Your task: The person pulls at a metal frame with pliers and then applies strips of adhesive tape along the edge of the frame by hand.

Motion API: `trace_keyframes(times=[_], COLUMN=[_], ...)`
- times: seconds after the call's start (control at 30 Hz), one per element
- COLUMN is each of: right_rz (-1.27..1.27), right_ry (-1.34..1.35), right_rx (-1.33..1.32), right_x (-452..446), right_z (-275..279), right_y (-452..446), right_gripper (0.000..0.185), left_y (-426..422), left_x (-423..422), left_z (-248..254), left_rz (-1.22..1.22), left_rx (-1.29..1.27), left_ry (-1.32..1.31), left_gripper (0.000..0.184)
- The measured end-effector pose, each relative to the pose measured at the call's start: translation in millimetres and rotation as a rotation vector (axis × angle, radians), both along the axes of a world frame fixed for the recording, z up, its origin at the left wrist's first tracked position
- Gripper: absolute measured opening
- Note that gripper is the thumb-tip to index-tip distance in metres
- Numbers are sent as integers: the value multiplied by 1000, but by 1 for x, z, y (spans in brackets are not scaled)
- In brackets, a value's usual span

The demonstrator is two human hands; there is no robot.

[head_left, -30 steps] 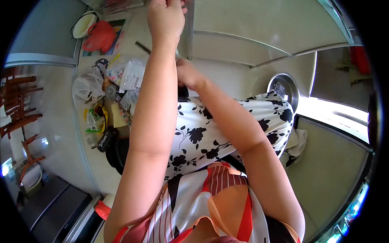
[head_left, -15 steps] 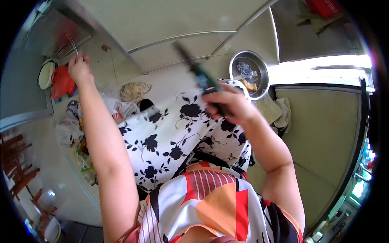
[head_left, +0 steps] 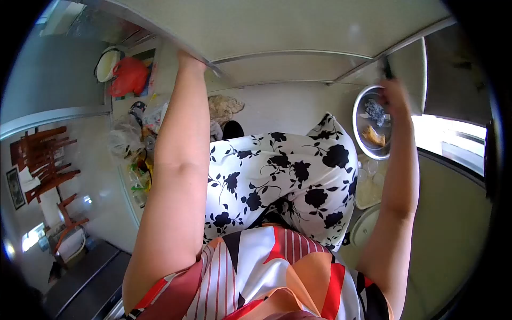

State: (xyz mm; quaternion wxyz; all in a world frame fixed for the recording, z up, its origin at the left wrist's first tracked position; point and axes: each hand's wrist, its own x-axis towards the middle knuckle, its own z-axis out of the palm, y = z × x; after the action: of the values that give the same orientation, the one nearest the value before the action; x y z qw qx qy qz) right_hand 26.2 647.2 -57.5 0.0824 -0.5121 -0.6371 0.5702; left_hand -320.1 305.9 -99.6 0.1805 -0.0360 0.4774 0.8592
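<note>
My left arm reaches up to the cabinet edge. The fingers of my left hand point(head_left: 190, 60) are hidden behind that edge, so what they touch does not show. At the upper right, my right hand point(head_left: 396, 97), smeared by motion, is closed around a long dark green-and-black tool point(head_left: 388, 68) whose kind is unclear. This hand is at the rim of a metal basin point(head_left: 356, 128). Inside the basin lie a grey scouring pad point(head_left: 375, 112) and a yellow-brown piece point(head_left: 373, 136).
Pale cabinet fronts point(head_left: 298, 26) stand ahead of me. To the left are a red plastic bag point(head_left: 129, 77), a white bucket point(head_left: 109, 64) and clear bags point(head_left: 125, 141). A crumpled beige cloth point(head_left: 224, 108) lies on the floor. A round white lid point(head_left: 365, 226) is at my right.
My right hand has carried the dark tool rightward and up to the basin. My left hand, earlier in sight by thin metal rods, has passed behind the cabinet edge. The view has shifted.
</note>
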Motion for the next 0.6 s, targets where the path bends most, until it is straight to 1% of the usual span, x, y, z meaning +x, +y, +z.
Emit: trace_keyframes(times=[0.03,0.07,0.1,0.2,0.3,0.37,0.4,0.43,0.5,0.57,0.6], right_rz=[42,61,92,87,126,-41,-137,-308,-545,-588,-290], right_ry=[148,176,202,238,211,283,311,439,559,363,216], right_rx=[-154,-138,-108,-132,-225,-215,-189,-209,-195,-99,-5], right_x=[-20,-14,-12,-7,2,12,20,25,40,30,10], right_z=[20,15,14,15,18,20,21,20,-6,-14,0], right_y=[-40,-40,-32,-27,-5,3,9,18,52,43,5], right_gripper=[36,38,40,41,36,30,27,17,15,22,27], left_y=[1,-2,1,5,7,2,22,38,40,30,28], left_x=[4,14,19,15,17,2,10,22,44,53,52], left_z=[6,21,27,16,20,5,-2,3,26,49,53], left_rz=[-40,-89,-128,-126,-64,-166,-171,-173,-136,-72,-35], left_rx=[-6,-11,0,-126,-160,-114,-97,-85,-110,-161,-188], left_ry=[14,35,55,103,-8,134,92,65,13,-27,-47], left_gripper=[42,43,45,44,45,45,44,44,44,44,44])
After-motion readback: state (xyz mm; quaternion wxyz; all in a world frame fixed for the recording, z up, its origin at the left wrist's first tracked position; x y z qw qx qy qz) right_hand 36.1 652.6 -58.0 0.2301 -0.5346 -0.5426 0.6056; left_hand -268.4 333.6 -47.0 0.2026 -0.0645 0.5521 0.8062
